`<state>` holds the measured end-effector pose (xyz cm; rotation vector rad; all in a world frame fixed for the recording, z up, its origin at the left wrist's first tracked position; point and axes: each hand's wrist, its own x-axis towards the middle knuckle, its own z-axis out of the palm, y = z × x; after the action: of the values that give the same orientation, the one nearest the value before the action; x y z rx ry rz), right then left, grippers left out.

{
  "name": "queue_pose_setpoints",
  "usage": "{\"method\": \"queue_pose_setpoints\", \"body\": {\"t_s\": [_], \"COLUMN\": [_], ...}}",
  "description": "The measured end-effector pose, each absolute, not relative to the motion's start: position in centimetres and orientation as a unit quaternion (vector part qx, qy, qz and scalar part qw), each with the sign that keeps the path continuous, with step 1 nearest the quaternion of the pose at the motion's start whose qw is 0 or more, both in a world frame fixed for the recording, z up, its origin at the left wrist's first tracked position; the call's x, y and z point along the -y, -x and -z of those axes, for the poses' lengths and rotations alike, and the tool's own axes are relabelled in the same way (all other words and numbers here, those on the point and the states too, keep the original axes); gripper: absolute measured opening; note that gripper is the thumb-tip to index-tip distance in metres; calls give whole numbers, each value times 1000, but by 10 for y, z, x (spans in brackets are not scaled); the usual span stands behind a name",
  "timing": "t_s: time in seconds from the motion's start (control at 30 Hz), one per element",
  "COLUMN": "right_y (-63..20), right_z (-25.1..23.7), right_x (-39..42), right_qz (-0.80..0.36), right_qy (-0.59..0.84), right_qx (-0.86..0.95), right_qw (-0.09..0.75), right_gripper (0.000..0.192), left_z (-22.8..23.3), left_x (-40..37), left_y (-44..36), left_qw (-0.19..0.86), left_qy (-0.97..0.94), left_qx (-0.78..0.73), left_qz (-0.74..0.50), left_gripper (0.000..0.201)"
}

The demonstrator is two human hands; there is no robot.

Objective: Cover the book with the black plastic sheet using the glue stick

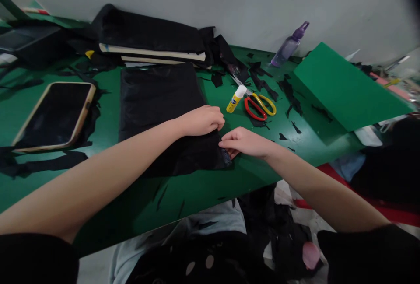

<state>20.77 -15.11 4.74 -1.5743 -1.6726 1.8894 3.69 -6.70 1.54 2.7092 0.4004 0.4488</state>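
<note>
Black fabric [157, 113], thin and matte, pinched by both hands [201, 120] [244, 142].

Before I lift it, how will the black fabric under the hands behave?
The black fabric looks thin and lies flat on the green table, so it would probably droop and fold. It seems light. The left hand and right hand pinch its right edge, which suggests it shifts easily.

A craft or sewing workshop: a green worktop [183, 196] strewn with black fabric scraps [288, 93]. Beyond the hands lie scissors [259, 105] and a glue stick [236, 99]; folded black cloth [147, 36] is stacked against the far wall, with a spray bottle [288, 46] nearby.
</note>
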Motion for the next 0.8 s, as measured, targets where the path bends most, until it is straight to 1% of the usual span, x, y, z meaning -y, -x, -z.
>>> {"method": "queue_pose_setpoints", "body": {"t_s": [0.13,0.23,0.3,0.37,0.47,0.63,0.8], "right_y": [-212,-214,-213,-211,-208,-209,-209], "right_z": [-57,-62,-61,-59,-55,-51,-50], "right_x": [147,146,146,147,146,142,137], "right_qz": [-575,-489,-421,-384,-385,-460,-468], "right_qy": [580,605,606,600,584,551,531], "right_qx": [575,623,664,687,698,677,685], "right_qw": [52,81,117,140,152,160,174], "right_gripper": [37,39,37,34,34,36,28], "left_z": [-15,-15,-15,-15,-15,-16,-17], "left_x": [66,66,66,65,64,61,58], "left_y": [-36,-35,-35,-35,-36,-38,-37], "left_qw": [193,204,213,219,223,257,306], "left_qy": [-956,-953,-951,-951,-951,-942,-926], "left_qx": [-137,-138,-138,-138,-134,-139,-155], "left_qz": [-175,-177,-174,-172,-169,-164,-156], "left_gripper": [24,24,24,23,23,22,21]}}
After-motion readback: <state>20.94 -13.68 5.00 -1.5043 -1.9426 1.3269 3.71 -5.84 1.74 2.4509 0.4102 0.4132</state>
